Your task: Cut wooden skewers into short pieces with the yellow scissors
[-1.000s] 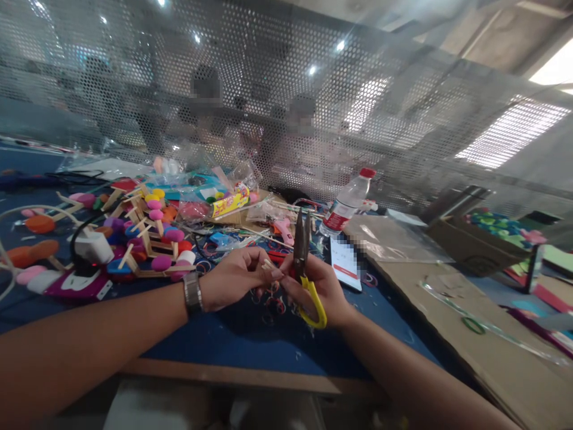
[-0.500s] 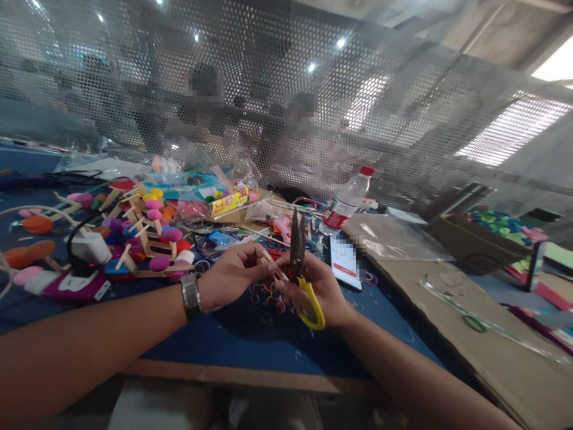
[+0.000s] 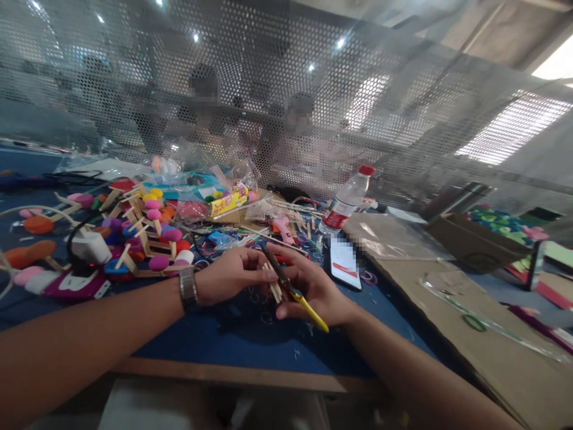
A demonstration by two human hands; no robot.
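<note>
Between the thumb and fingers of my left hand (image 3: 233, 276) is a small bundle of wooden sticks (image 3: 274, 288), slanting down to the right. My right hand (image 3: 316, 292) holds a pair of scissors (image 3: 295, 292) with dark blades and yellow handles. Its blades point up and left, crossing close beside the sticks; I cannot tell whether they touch. The right fingers curl partly behind the scissors. Both hands hover over the blue tabletop (image 3: 224, 352), and small rubber bands lie beneath them.
Stick-and-foam pieces (image 3: 152, 245) pile up at the left by a purple power strip (image 3: 76, 286). Behind the hands lie a pink glue gun (image 3: 283, 230) and plastic packets. A bottle (image 3: 344, 203), a phone (image 3: 344, 263) and cardboard (image 3: 430, 298) are to the right. Perforated mesh (image 3: 250, 89) stands behind.
The scissors have swung from upright to a leftward slant, with their blades now lying by the sticks. My right hand has turned, and more of the stick bundle shows.
</note>
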